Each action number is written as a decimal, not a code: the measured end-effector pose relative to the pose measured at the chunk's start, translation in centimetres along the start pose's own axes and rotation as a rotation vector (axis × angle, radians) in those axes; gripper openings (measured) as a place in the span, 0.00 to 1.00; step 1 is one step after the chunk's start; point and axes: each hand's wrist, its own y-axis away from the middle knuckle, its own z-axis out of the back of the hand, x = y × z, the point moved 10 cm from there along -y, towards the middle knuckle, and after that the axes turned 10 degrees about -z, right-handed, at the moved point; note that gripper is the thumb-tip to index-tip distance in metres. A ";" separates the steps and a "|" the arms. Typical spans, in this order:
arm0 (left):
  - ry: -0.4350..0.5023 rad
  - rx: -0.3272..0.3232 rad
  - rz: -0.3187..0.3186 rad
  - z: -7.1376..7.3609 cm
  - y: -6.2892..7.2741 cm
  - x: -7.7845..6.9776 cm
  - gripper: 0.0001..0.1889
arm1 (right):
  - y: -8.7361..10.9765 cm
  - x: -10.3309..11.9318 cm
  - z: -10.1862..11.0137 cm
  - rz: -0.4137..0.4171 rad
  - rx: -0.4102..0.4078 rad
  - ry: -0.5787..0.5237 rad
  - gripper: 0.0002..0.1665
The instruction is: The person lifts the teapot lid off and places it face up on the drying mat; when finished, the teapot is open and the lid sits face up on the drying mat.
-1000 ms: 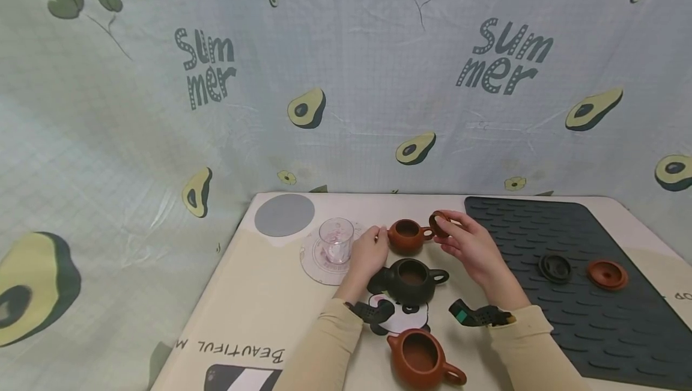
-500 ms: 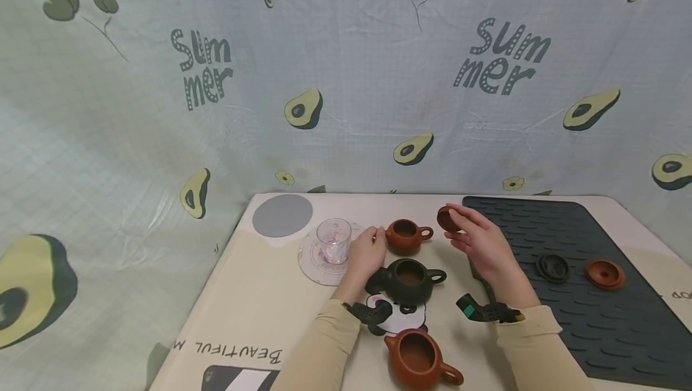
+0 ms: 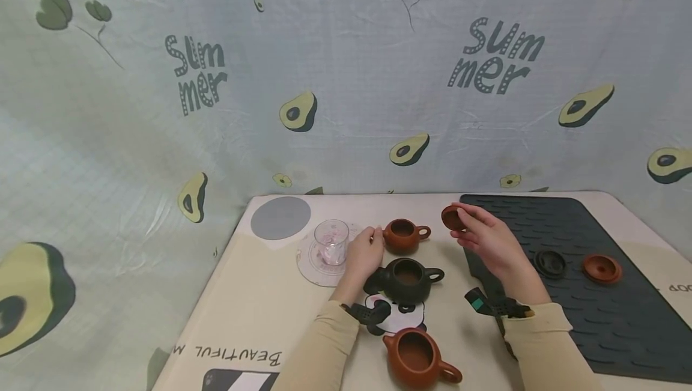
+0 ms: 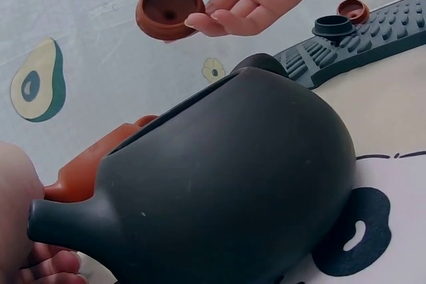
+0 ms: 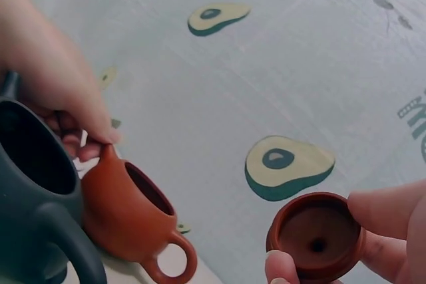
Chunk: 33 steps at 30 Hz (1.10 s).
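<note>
My left hand (image 3: 365, 254) pinches the spout tip of a small reddish-brown clay teapot (image 5: 126, 207), which stands lidless on the table. My right hand (image 3: 494, 245) holds a small reddish-brown teapot lid (image 3: 451, 218) by its rim between thumb and fingers. In the right wrist view the lid's hollow underside, with a small hole, faces the camera. It is raised in the air, right of the teapot and apart from it. Just nearer stands a black teapot (image 3: 404, 295), also without a lid. A larger reddish-brown teapot (image 3: 416, 378), uncovered too, sits at the near side.
Left of the teapots, a clear glass cup (image 3: 332, 242) stands on a round patterned coaster (image 3: 308, 266). A dark ribbed mat (image 3: 540, 214) covers the right side, bearing a black lid (image 3: 550, 264) and a reddish-brown lid (image 3: 602, 269). A printed curtain (image 3: 346, 78) hangs behind.
My right hand has carried the lid rightward, away from the small teapot's handle, toward the mat's left edge. My left hand has stayed at the spout.
</note>
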 end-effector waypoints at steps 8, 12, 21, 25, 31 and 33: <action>0.010 0.001 -0.007 0.2 -0.2 -0.3 0.18 | -0.1 0.3 1.0 0.001 -0.026 0.075 0.40; 0.015 -0.003 -0.010 0.2 -0.2 -0.2 0.18 | 0.0 0.4 1.7 0.002 -0.111 0.221 0.41; 0.003 -0.009 -0.008 0.3 -0.2 -0.3 0.18 | 0.3 -0.1 2.8 -0.024 -0.193 0.355 0.44; 0.003 -0.006 -0.003 0.3 -0.1 -0.3 0.18 | 0.5 -0.3 3.3 -0.019 -0.225 0.408 0.43; 0.002 -0.007 -0.006 0.2 0.1 -0.3 0.18 | 0.8 -1.1 4.4 -0.041 -0.271 0.518 0.39; 0.003 -0.006 -0.005 0.2 0.1 -0.2 0.18 | 0.9 -1.4 4.6 -0.064 -0.280 0.562 0.39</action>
